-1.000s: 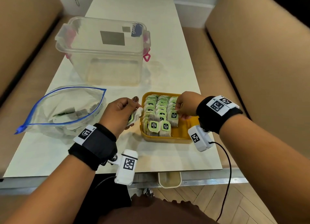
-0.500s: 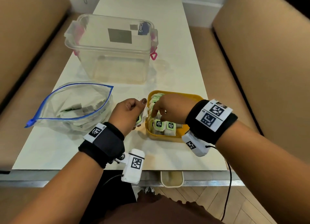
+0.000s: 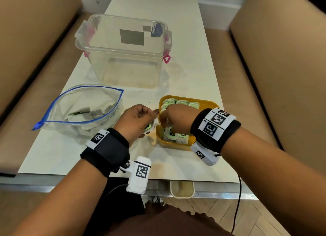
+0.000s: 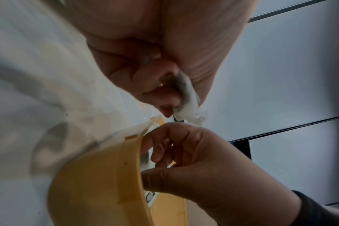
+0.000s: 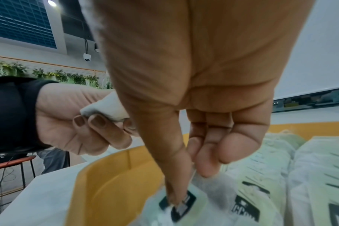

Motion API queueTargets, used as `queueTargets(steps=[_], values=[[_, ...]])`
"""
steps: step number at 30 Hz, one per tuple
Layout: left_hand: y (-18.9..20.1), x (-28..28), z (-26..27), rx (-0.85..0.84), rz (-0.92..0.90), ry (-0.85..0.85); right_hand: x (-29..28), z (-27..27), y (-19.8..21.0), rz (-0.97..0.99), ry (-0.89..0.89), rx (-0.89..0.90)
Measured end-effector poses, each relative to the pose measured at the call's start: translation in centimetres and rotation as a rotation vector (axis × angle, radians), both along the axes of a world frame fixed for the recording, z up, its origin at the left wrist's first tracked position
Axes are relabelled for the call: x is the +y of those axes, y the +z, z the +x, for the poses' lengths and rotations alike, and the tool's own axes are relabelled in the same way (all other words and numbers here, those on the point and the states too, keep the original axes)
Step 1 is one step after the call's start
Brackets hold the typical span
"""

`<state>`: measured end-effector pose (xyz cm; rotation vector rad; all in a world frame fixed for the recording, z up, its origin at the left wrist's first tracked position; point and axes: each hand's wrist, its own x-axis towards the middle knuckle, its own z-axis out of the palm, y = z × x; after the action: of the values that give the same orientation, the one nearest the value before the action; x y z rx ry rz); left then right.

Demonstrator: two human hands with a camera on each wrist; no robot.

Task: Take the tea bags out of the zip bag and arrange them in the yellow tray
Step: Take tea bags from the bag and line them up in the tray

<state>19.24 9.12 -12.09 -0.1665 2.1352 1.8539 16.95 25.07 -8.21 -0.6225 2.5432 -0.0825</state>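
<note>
Shifting leftward across the yellow tray (image 3: 208, 104), the right hand (image 3: 178, 118) now pinches a tea bag (image 5: 181, 203) into the near-left row, while the left hand (image 3: 136, 121) grips spare bags (image 5: 106, 109); arranging continues.

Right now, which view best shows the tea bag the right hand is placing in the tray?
The right wrist view: the right hand pinches the tea bag inside the yellow tray. The head view mostly hides it under the hand; the left wrist view shows only slivers behind the fingers.

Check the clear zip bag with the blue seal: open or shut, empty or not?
Open and not empty. The clear zip bag has its blue seal spread into a wide loop, and several tea bags still lie inside.
</note>
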Motion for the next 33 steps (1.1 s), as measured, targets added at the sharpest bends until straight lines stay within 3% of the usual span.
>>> queueTargets(steps=[10,33], values=[[0.34,0.28,-0.35,0.018,-0.006,0.015,-0.22,0.16,0.29,0.12,-0.027,0.042],[0.77,-0.23,-0.45,0.07,-0.041,0.001,0.15,-0.38,0.73,0.11,-0.068,0.041]])
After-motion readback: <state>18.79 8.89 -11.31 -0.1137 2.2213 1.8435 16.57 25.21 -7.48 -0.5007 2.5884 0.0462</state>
